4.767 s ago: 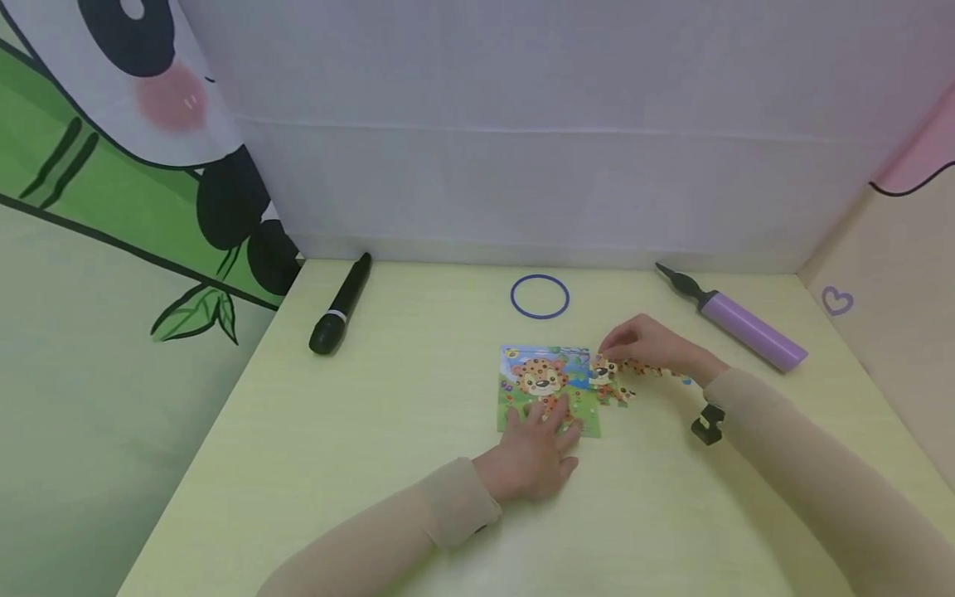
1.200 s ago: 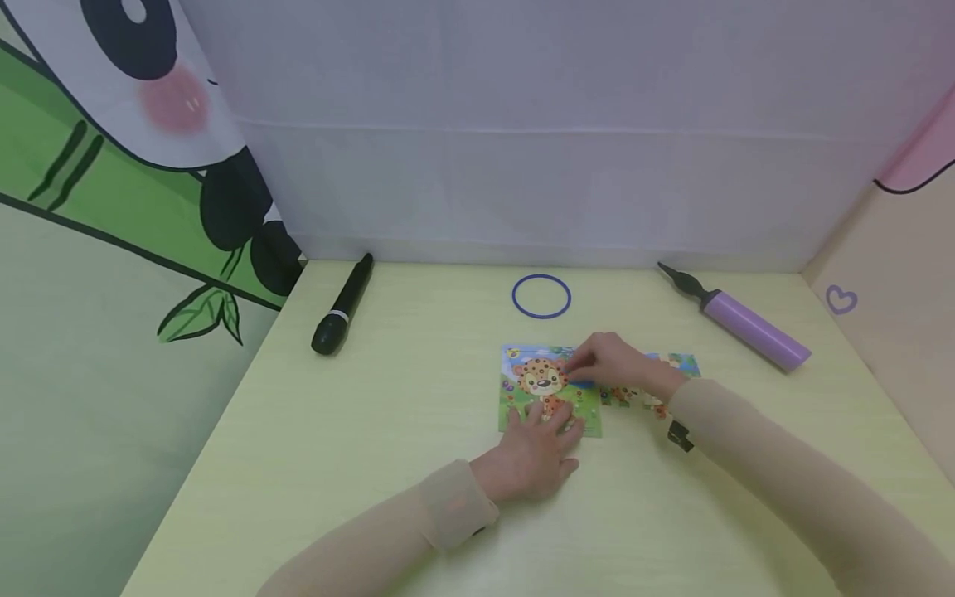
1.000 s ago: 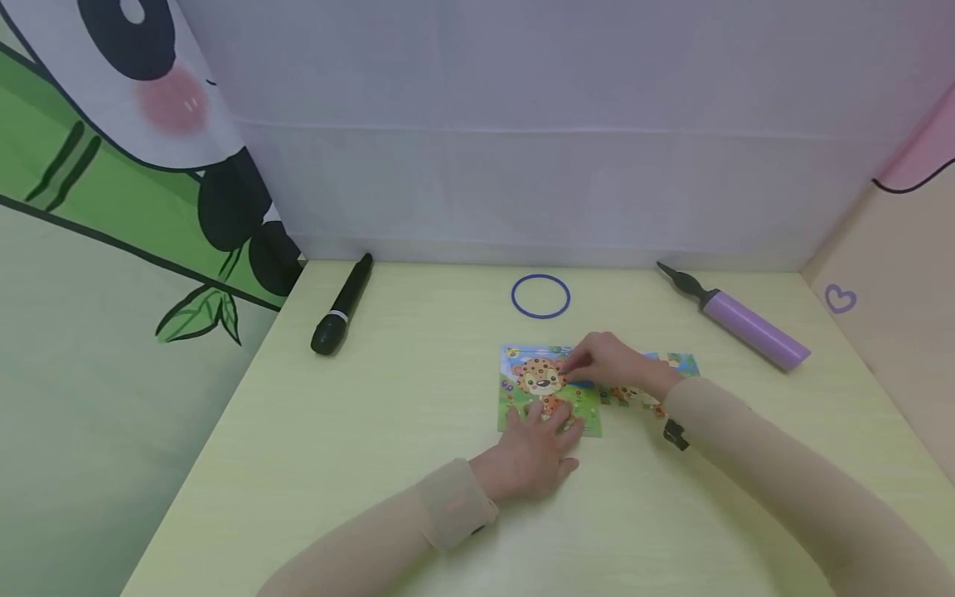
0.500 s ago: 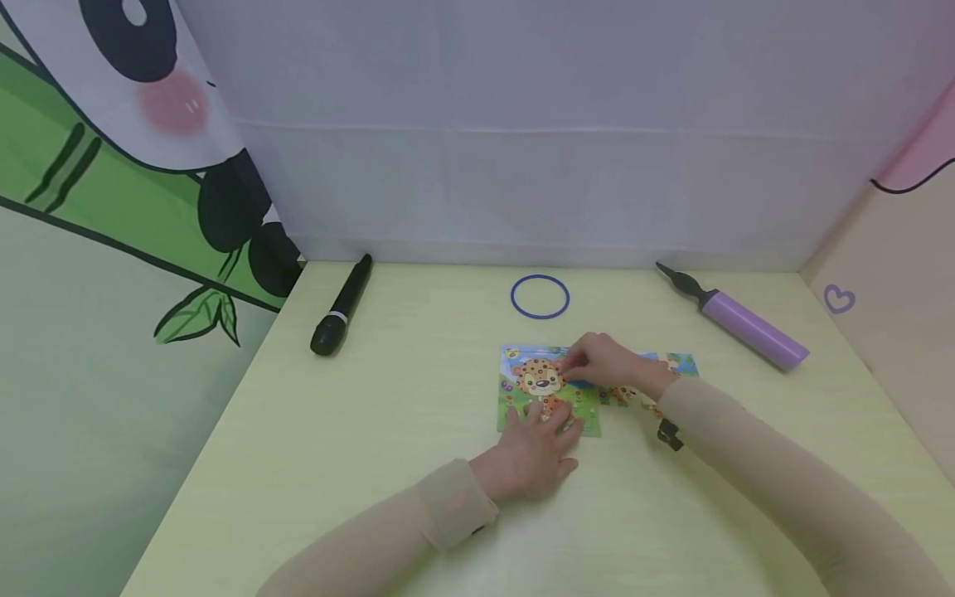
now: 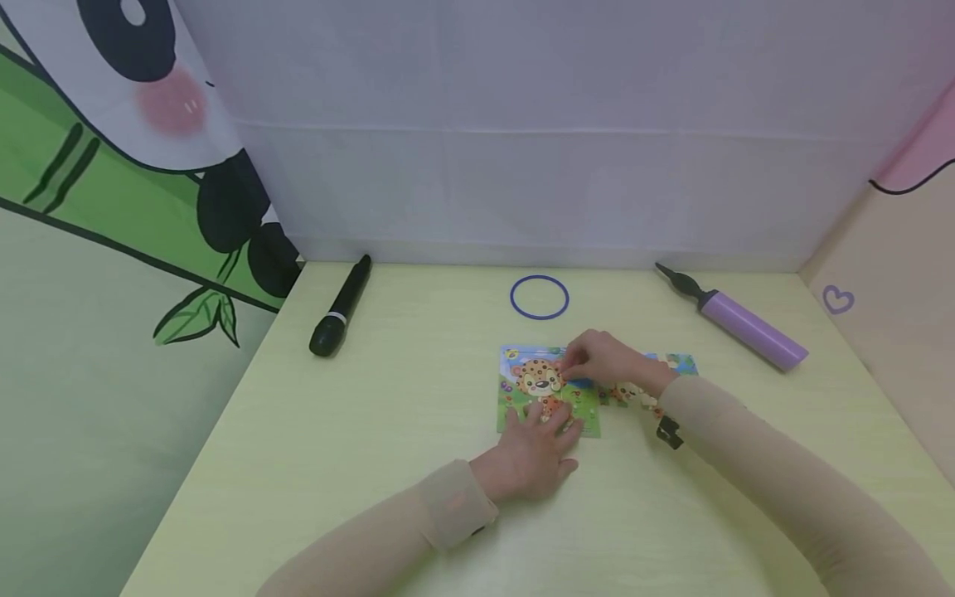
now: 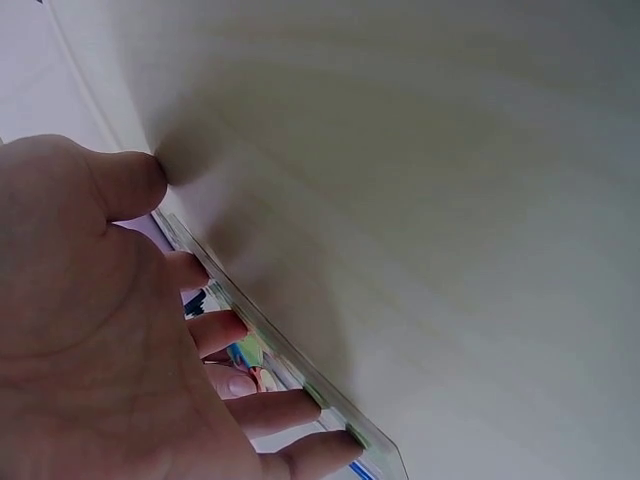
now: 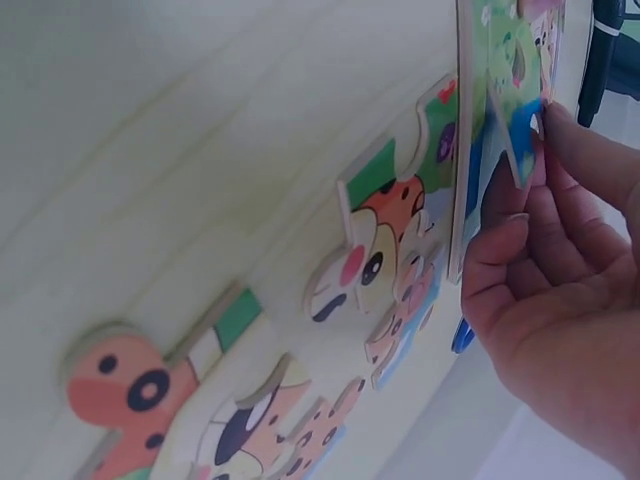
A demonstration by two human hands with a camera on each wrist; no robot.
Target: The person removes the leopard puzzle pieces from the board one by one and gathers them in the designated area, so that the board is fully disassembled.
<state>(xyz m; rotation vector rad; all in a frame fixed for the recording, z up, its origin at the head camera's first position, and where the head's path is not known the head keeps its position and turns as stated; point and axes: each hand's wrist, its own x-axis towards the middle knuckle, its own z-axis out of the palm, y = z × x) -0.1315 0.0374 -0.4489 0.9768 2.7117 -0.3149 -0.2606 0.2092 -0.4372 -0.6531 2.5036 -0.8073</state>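
Observation:
A leopard jigsaw puzzle board (image 5: 591,408) lies on the table. My left hand (image 5: 533,456) rests on its lower part, fingers spread. In the left wrist view, the fingertips (image 6: 285,410) lie over the board's edge. At the board's upper right, my right hand (image 5: 608,361) pinches a puzzle piece (image 7: 517,130) between thumb and fingers. This green and blue piece is tilted up from the board in the right wrist view. Several loose pieces (image 5: 686,363) with leopard prints lie just right of the board, partly hidden by the right wrist in the head view.
A black microphone (image 5: 341,307) lies at the back left of the pale table (image 5: 336,439). Behind the board is a thin blue ring (image 5: 539,318). A purple hand pump (image 5: 752,330) lies at the back right. A white cloth wall (image 5: 477,191) closes off the back.
Since the earliest frame, my right hand has moved left from the loose pieces onto the board's upper right. Over the last second it has barely shifted. The left hand stays in place.

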